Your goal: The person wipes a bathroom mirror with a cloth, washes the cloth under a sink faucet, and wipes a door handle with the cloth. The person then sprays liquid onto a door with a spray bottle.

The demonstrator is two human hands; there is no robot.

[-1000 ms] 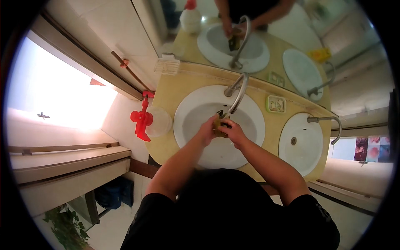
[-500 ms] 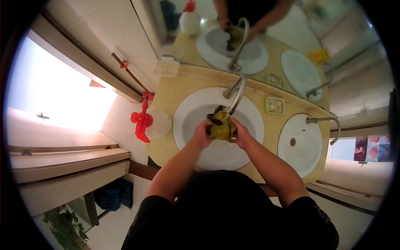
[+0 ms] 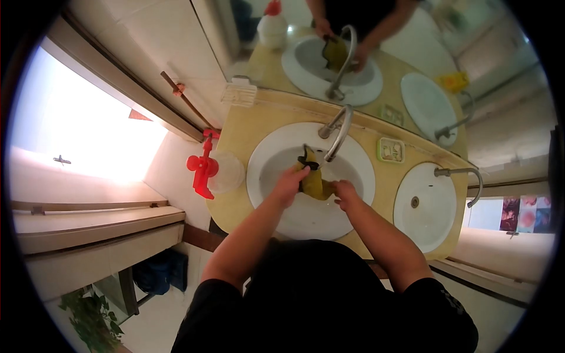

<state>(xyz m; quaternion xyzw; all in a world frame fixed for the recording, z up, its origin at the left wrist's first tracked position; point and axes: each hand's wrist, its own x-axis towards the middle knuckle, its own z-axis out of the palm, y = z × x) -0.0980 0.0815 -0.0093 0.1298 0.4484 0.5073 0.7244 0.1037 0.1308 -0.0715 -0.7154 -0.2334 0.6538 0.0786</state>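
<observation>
Over the white sink basin [image 3: 265, 215] I hold an olive-yellow cloth item with black edging [image 3: 315, 182]; its exact kind is not clear. My left hand [image 3: 291, 183] is closed on its left side, thumb on top near the black edge. My right hand [image 3: 345, 194] pinches a corner that is drawn out to the right. Just above the cloth hangs the mouth of the curved metal faucet [image 3: 342, 132], close to its upper edge. Whether water runs from it is hard to see.
Left of the basin, a clear jug with a red spray top [image 3: 205, 170] stands at the counter [image 3: 235, 135] edge. A soap dish [image 3: 391, 150] lies to the right, before a second sink [image 3: 425, 220] with its own faucet [image 3: 465, 170]. A mirror [image 3: 388, 65] rises behind.
The cloth item was bunched between both hands; now it is more spread out, with a corner pulled right. My left hand has shifted further onto it, and my right hand has moved slightly right.
</observation>
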